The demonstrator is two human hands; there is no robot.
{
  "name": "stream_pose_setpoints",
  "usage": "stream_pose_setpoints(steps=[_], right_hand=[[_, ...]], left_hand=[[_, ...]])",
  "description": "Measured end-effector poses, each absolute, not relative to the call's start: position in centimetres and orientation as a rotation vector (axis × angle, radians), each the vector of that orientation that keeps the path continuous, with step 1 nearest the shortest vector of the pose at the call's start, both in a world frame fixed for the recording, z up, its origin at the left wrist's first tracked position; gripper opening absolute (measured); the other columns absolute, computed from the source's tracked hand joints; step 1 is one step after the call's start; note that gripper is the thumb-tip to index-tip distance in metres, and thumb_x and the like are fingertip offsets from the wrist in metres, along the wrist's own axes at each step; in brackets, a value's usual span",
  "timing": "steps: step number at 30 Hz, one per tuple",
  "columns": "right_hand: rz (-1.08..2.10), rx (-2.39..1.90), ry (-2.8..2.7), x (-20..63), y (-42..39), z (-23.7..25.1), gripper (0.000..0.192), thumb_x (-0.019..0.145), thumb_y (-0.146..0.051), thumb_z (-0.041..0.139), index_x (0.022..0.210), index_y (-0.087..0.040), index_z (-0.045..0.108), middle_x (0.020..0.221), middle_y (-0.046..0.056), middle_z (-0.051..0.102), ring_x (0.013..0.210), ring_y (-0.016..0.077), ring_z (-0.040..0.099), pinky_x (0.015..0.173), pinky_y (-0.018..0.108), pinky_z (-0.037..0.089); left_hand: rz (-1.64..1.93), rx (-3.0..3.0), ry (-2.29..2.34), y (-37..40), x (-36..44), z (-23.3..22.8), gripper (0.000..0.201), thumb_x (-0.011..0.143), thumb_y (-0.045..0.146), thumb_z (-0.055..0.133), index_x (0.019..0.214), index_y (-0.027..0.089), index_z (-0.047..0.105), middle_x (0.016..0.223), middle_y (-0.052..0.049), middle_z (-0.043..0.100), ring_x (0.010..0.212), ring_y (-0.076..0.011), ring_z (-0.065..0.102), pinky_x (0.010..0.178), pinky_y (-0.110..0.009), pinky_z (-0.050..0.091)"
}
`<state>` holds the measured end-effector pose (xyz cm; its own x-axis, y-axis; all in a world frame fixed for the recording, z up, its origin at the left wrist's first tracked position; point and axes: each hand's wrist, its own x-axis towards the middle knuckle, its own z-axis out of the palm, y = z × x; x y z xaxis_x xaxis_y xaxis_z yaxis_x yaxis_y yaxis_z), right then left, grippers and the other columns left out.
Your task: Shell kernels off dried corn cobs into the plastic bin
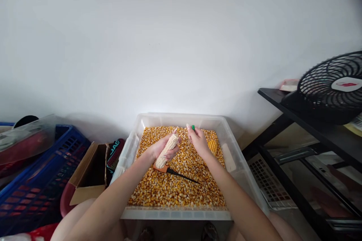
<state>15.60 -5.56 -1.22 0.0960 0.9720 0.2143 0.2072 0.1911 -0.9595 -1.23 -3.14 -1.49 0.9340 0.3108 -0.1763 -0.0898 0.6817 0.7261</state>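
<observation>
Above a bed of loose corn kernels point(181, 192), my left hand point(162, 148) is closed around a corn cob point(167, 151) stripped to its pale core, tilted with its top to the right. Just under the cob's lower end lies a tool with an orange and black handle and a thin dark shaft point(183, 176). My right hand point(198, 141) is closed on a small tool with a green handle end point(193, 127); the rest of it is hidden. Right of that hand, an ear of corn with yellow kernels point(212, 147) rests on the heap.
The kernels lie in a translucent plastic bin point(175, 214) against a white wall. At left are a blue basket point(68, 154) and a cardboard box point(90, 171). A black fan point(333, 83) stands on a dark table point(283, 101) to the right.
</observation>
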Motion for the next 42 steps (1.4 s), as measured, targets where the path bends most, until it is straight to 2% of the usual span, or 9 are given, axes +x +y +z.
stream_pose_setpoints(steps=[3, 8, 13, 15, 22, 31, 38, 42], right_hand=[[0.696, -1.351, -1.415, 16.5, -5.2, -1.0, 0.049, 0.081, -0.058, 0.046, 0.053, -0.021, 0.032, 0.046, -0.006, 0.026, 0.044, 0.0084, 0.027, 0.045, 0.024, 0.022], [0.544, -1.255, -1.609, 16.1, -6.4, 0.0, 0.039, 0.086, -0.048, 0.044, 0.059, -0.02, 0.039, 0.049, -0.006, 0.034, 0.047, 0.0092, 0.034, 0.049, 0.023, 0.027], [0.463, -1.176, -1.957, 14.9, -8.0, 0.7, 0.026, 0.086, -0.039, 0.046, 0.069, -0.021, 0.05, 0.055, -0.003, 0.047, 0.051, 0.0109, 0.043, 0.053, 0.023, 0.03], [0.452, -1.178, -2.025, 14.7, -8.1, 0.5, 0.02, 0.088, -0.034, 0.043, 0.076, -0.021, 0.054, 0.06, -0.001, 0.053, 0.054, 0.0124, 0.047, 0.056, 0.023, 0.032], [0.406, -1.259, -2.061, 14.7, -7.4, -0.4, 0.018, 0.088, -0.022, 0.039, 0.075, -0.021, 0.051, 0.066, 0.003, 0.058, 0.061, 0.0156, 0.053, 0.059, 0.024, 0.034], [0.319, -1.397, -2.126, 14.9, -7.5, 0.0, 0.023, 0.091, -0.034, 0.041, 0.08, -0.02, 0.055, 0.059, 0.001, 0.058, 0.055, 0.0144, 0.051, 0.055, 0.025, 0.028], [0.27, -1.613, -2.24, 14.9, -7.5, 0.2, 0.029, 0.094, -0.035, 0.036, 0.084, -0.018, 0.058, 0.079, 0.006, 0.067, 0.069, 0.0159, 0.058, 0.06, 0.025, 0.029], [0.325, -1.643, -2.22, 15.0, -7.0, -0.3, 0.028, 0.094, -0.032, 0.035, 0.084, -0.018, 0.057, 0.08, 0.007, 0.067, 0.07, 0.0162, 0.058, 0.06, 0.025, 0.029]], left_hand=[[0.233, 0.77, 0.294, -3.1, -1.4, -1.4, 0.046, 0.087, 0.06, 0.019, 0.08, 0.023, 0.044, 0.038, 0.005, 0.04, 0.025, -0.0116, 0.03, 0.026, -0.019, 0.028], [0.215, 0.791, 0.305, -3.1, -1.5, -1.4, 0.048, 0.087, 0.061, 0.021, 0.077, 0.022, 0.047, 0.037, 0.005, 0.041, 0.025, -0.011, 0.028, 0.026, -0.019, 0.028], [0.1, 0.841, 0.327, -2.9, -1.3, -2.2, 0.065, 0.083, 0.068, 0.018, 0.049, 0.018, 0.043, 0.034, 0.0, 0.035, 0.026, -0.0106, 0.032, 0.027, -0.022, 0.03], [0.055, 0.847, 0.332, -2.8, -1.2, -2.7, 0.068, 0.082, 0.069, 0.017, 0.045, 0.018, 0.041, 0.034, -0.001, 0.033, 0.026, -0.0099, 0.03, 0.027, -0.023, 0.03], [0.067, 0.795, 0.408, -2.8, -1.2, -3.0, 0.062, 0.084, 0.065, 0.018, 0.051, 0.018, 0.043, 0.035, 0.001, 0.034, 0.026, -0.0097, 0.027, 0.026, -0.022, 0.027], [0.082, 0.807, 0.422, -2.7, -0.9, -3.2, 0.065, 0.081, 0.069, 0.021, 0.047, 0.017, 0.041, 0.035, 0.001, 0.033, 0.027, -0.0092, 0.028, 0.026, -0.023, 0.029], [0.116, 0.895, 0.559, -2.7, -0.7, -3.0, 0.059, 0.079, 0.07, 0.027, 0.053, 0.018, 0.041, 0.036, 0.002, 0.035, 0.027, -0.0098, 0.03, 0.029, -0.024, 0.031], [0.203, 0.989, 0.662, -2.8, -0.5, -2.7, 0.059, 0.079, 0.071, 0.028, 0.058, 0.018, 0.043, 0.038, 0.002, 0.039, 0.029, -0.0103, 0.035, 0.032, -0.024, 0.033]])
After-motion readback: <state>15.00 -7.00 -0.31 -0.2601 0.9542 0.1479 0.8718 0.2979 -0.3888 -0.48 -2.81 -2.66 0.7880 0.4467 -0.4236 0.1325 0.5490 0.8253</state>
